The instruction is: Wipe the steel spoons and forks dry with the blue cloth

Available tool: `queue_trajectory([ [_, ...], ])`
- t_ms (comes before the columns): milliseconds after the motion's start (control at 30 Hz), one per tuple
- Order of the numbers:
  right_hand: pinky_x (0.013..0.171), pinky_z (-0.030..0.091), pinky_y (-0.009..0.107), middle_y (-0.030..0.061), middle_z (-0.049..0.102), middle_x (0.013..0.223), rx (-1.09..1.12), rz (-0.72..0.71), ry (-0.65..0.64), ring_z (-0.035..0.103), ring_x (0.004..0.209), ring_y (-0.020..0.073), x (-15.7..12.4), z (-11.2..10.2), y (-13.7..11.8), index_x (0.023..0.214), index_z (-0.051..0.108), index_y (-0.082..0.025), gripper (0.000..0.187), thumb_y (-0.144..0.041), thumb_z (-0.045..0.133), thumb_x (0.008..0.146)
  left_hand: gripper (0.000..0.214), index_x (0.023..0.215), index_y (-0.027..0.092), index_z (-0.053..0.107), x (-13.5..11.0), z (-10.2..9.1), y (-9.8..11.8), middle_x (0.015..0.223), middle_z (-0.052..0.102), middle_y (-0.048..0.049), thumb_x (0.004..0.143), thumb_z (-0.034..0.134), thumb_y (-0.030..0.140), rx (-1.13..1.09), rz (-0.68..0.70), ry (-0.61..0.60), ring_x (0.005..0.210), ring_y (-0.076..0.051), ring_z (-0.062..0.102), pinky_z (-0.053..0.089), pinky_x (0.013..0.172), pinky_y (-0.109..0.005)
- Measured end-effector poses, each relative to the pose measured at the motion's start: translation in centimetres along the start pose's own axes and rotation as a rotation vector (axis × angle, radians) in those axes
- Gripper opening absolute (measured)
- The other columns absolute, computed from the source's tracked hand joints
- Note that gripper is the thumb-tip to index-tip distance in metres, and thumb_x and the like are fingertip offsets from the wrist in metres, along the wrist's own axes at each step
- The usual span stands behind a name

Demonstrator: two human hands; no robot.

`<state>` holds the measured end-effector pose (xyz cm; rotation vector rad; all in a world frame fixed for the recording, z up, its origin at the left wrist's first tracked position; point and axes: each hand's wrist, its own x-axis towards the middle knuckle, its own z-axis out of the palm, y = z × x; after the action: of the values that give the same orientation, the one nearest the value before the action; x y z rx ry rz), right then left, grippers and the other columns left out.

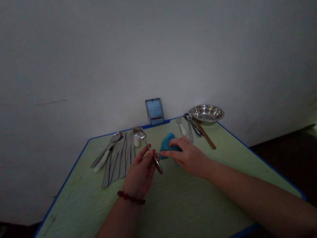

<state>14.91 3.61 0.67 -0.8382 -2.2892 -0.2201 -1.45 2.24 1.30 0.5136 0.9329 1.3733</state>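
A steel spoon (pixel 148 148) is grasped by the left hand (pixel 138 173), its bowl raised, while a blue cloth (pixel 166 146) is held under the right hand (pixel 189 157) on the green table (pixel 172 212). Table knives (pixel 117 159) are laid out to the left, and a steel bowl (pixel 207 113) sits at the far edge.

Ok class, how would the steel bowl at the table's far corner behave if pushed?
The steel bowl looks thin-walled, so it is probably light for its size. Its polished surface may feel slippery, and its rounded shape could slide or tip.
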Motion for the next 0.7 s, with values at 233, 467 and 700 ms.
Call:
queue_trajectory([
  [233,0.073,0.039,0.033,0.0071,0.045,0.094,-0.006,0.065,0.032,0.039,0.082,0.0172,-0.1,0.1,0.1,0.106,0.055,-0.025,0.031,-0.015,0.041,0.08,0.018,0.082,0.012,0.059,-0.3,0.2,-0.4,0.064,0.062,-0.0024,0.066,0.059,0.004,0.12,-0.032,-0.029,0.056,-0.008,0.058,0.047,0.054,-0.017],
  [467,0.073,0.039,0.034,0.0075,0.045,0.094,-0.01,0.058,0.036,0.039,0.081,0.0174,-0.1,0.1,0.0,0.107,0.054,-0.024,0.031,-0.016,0.04,0.08,0.026,0.085,0.014,0.061,-0.4,0.3,-0.8,0.063,0.064,-0.0019,0.06,0.065,0.012,0.253,-0.029,-0.049,0.054,-0.009,0.057,0.044,0.054,-0.019],
  [700,0.073,0.039,0.033,0.0074,0.045,0.094,-0.029,0.072,-0.015,0.039,0.082,0.0179,-0.2,0.5,-0.1,0.107,0.054,-0.025,0.03,-0.018,0.041,0.081,0.031,0.087,0.014,0.062,-0.4,0.3,-1.3,0.066,0.064,-0.0007,0.057,0.067,0.01,0.28,-0.049,-0.107,0.053,-0.008,0.055,0.043,0.055,-0.019],
])
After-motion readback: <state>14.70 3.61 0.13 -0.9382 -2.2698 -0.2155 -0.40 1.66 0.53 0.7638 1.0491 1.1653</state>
